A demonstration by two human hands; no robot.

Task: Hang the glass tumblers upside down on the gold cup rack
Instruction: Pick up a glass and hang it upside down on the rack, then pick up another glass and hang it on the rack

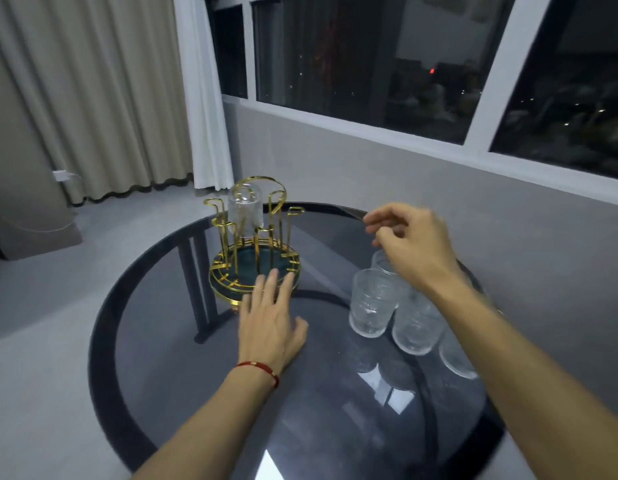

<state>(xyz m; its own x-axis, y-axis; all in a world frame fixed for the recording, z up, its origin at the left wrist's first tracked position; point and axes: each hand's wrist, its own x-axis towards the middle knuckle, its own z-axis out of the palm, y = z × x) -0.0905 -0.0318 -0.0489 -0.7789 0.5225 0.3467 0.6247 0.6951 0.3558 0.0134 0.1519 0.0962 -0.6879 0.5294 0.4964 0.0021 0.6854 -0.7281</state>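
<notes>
So far, we have one tumbler [246, 211] hanging upside down on the gold cup rack [255, 244], at the table's [134, 327] far left. Our left hand [270, 323] lies flat and released, fingertips touching the rack's base. Rightward, four upright tumblers [372, 303] remain to be hung. Our right hand [409, 244] hovers loosely curled above them, grasping nothing. We judge the remaining pegs unobstructed.
</notes>
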